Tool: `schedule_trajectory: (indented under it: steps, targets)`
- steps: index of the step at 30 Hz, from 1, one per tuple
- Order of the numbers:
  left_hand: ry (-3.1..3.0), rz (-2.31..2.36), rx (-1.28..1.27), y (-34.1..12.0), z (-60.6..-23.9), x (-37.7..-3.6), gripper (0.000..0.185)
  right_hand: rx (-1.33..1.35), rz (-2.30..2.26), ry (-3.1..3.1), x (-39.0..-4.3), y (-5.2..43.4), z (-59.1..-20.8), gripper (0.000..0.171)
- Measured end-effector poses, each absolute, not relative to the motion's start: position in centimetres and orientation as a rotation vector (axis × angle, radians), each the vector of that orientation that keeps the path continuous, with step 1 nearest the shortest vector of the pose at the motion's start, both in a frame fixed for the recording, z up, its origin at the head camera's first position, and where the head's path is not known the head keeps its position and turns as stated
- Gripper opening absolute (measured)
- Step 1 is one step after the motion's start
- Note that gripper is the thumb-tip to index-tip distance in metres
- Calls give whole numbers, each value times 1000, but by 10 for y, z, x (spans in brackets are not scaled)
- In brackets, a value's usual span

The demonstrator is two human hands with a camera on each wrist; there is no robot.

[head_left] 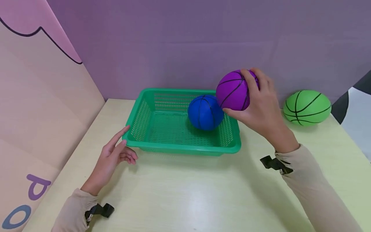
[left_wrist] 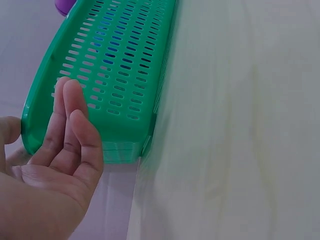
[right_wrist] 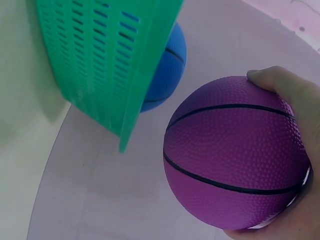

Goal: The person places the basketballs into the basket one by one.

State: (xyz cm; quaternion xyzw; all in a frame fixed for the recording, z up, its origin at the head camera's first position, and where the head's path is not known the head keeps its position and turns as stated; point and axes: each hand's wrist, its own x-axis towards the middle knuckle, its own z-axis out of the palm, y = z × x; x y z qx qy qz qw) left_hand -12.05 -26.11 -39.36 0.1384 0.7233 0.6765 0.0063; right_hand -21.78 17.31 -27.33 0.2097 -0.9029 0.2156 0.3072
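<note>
My right hand [head_left: 261, 100] grips a purple ball [head_left: 233, 90] with black lines, thumb below and fingers over its far side. The ball is raised at the right end of a green plastic basket [head_left: 185, 149], overlapping its back right corner in the head view. Inside the basket, toward the right, sits a blue ball [head_left: 205, 112]. My left hand [head_left: 111, 154] pinches the basket's front left corner between thumb and forefinger. Its other fingers [left_wrist: 89, 135] hang loosely beside the slotted side wall. In the right wrist view, the purple ball [right_wrist: 235, 155] fills the hand.
On the right of the pale tabletop [head_left: 174, 193], a green ball [head_left: 307, 108] lies beyond my right wrist. A purple wall panel [head_left: 185, 48] rises close behind the basket. To the left stands a cream panel [head_left: 43, 96] with printed letters.
</note>
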Motion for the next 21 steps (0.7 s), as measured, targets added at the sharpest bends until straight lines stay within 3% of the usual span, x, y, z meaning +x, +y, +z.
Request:
schedule_trajectory:
  steps: [21]
  targets:
    - [2196, 2190, 456, -258, -393, -119, 52, 822, 467, -2366, -218, 134, -260, 99]
